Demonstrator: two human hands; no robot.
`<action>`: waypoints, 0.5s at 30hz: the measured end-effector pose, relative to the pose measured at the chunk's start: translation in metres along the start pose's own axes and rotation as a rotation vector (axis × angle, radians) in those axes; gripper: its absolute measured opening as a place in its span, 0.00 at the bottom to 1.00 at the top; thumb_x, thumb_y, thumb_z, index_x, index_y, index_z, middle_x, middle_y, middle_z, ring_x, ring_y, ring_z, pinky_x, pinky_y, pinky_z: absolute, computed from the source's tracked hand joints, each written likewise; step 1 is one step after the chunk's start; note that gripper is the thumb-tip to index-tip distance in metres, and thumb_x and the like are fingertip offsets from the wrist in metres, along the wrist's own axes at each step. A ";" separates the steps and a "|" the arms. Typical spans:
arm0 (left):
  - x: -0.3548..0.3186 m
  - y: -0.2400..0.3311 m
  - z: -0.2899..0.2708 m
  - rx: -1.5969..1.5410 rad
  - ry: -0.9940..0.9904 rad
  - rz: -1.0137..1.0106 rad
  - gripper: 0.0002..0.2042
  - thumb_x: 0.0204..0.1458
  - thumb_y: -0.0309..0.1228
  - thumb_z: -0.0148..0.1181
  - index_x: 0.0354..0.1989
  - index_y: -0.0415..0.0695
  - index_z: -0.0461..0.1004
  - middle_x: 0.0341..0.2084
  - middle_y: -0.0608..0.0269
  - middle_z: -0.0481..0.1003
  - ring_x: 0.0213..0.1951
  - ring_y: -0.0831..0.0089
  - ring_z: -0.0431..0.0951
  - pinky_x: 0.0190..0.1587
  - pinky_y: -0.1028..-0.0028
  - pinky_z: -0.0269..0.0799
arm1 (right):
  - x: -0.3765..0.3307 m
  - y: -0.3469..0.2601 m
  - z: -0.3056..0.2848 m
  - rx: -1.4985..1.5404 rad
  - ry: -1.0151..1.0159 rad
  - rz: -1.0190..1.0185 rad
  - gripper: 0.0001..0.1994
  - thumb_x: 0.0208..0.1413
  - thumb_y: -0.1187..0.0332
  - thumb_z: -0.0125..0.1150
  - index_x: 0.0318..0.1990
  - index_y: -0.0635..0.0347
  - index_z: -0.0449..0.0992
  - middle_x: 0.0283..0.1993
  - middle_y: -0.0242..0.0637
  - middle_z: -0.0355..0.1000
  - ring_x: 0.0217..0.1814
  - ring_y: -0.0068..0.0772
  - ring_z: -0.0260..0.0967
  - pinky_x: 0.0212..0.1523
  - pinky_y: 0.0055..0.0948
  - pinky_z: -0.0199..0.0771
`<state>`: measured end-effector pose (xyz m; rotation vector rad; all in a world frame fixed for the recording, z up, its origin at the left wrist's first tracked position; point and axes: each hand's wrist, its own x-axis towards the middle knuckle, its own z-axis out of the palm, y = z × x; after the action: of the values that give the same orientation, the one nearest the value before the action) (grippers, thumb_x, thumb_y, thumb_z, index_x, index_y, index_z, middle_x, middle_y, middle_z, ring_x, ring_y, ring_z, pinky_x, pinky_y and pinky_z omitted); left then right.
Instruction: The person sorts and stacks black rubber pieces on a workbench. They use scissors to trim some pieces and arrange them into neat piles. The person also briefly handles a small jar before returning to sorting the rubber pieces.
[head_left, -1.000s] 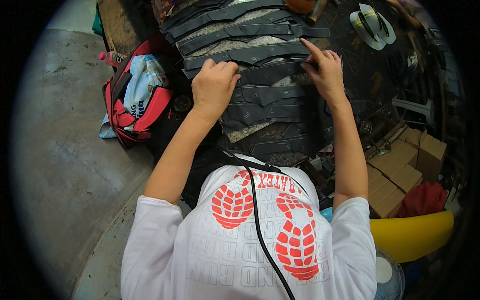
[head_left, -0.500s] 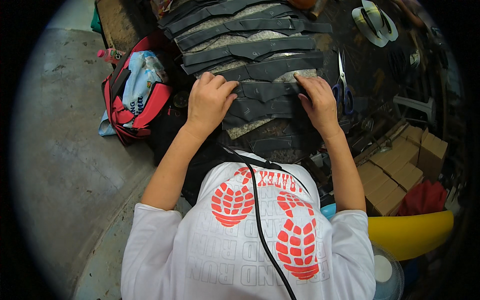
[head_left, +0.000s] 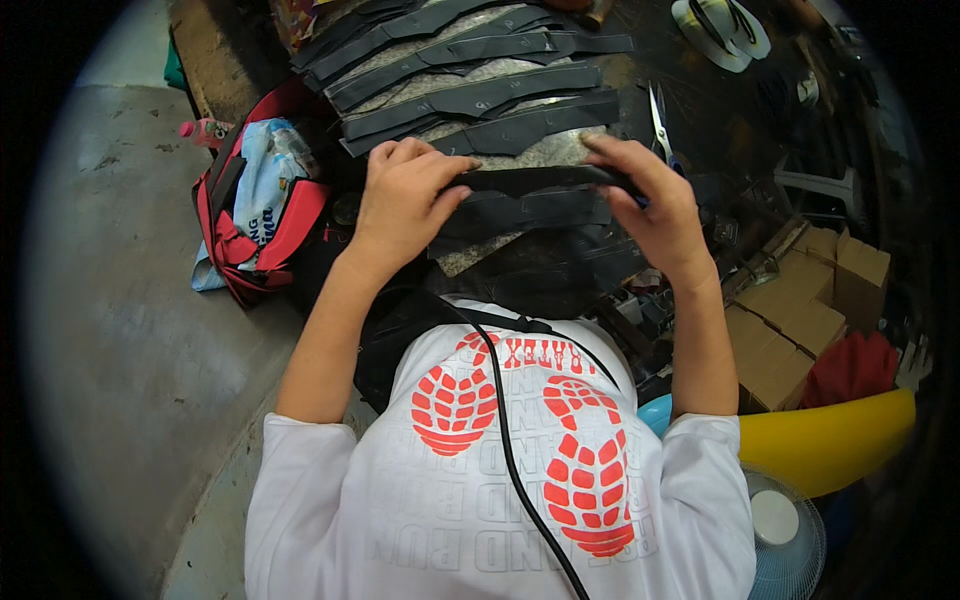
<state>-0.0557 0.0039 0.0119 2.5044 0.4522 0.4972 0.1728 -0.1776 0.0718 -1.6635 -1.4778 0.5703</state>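
Observation:
Between my two hands stretches a dark strip of cut sheet material [head_left: 535,179], tilted so that mostly its thin edge shows. My left hand [head_left: 402,195] pinches its left end between thumb and fingers. The right end is gripped by my right hand [head_left: 658,205], its thumb below and fingers above. Just nearer to me lies another dark cut strip [head_left: 525,211] on a speckled light sheet [head_left: 478,254]. Beyond my hands, several similar strips [head_left: 470,98] lie in overlapping rows with pale marks on them.
Scissors [head_left: 659,125] lie beyond my right hand, partly hidden by it. A pair of flip-flops [head_left: 722,32] is at the far right. Cardboard boxes [head_left: 790,310] and a yellow curved object [head_left: 830,445] are on the right; a red bag [head_left: 300,225] stands at left.
The strip between my hands lay flat with its face showing; now it is raised and tilted. My right hand has closed round its right end.

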 end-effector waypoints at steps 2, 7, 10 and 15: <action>0.000 0.002 -0.009 -0.126 -0.021 -0.023 0.14 0.51 0.28 0.68 0.48 0.45 0.81 0.37 0.61 0.81 0.41 0.63 0.78 0.54 0.63 0.67 | -0.010 0.006 -0.011 0.176 0.077 0.138 0.33 0.51 0.89 0.58 0.65 0.55 0.73 0.49 0.36 0.76 0.50 0.28 0.74 0.54 0.27 0.75; -0.007 0.034 0.008 -0.500 -0.279 -0.083 0.15 0.57 0.25 0.63 0.53 0.41 0.78 0.44 0.49 0.81 0.45 0.54 0.83 0.48 0.65 0.77 | -0.055 0.025 -0.034 0.379 0.134 0.344 0.30 0.52 0.80 0.59 0.66 0.57 0.71 0.46 0.29 0.70 0.43 0.20 0.64 0.46 0.20 0.65; -0.012 0.049 0.029 -0.377 -0.544 -0.060 0.16 0.58 0.27 0.62 0.56 0.44 0.75 0.41 0.49 0.81 0.42 0.51 0.83 0.44 0.61 0.77 | -0.082 0.039 -0.030 0.271 0.088 0.497 0.29 0.53 0.76 0.64 0.66 0.57 0.72 0.42 0.29 0.71 0.40 0.20 0.63 0.45 0.21 0.66; -0.021 0.051 0.050 -0.272 -0.798 0.069 0.15 0.59 0.28 0.58 0.55 0.44 0.76 0.36 0.49 0.82 0.40 0.50 0.83 0.41 0.56 0.78 | -0.123 0.053 -0.022 -0.182 -0.054 0.673 0.30 0.50 0.73 0.70 0.64 0.47 0.75 0.36 0.33 0.73 0.38 0.30 0.70 0.41 0.29 0.71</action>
<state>-0.0412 -0.0678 -0.0038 2.2202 -0.0176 -0.4011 0.1949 -0.3005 0.0190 -2.3168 -0.9996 0.8591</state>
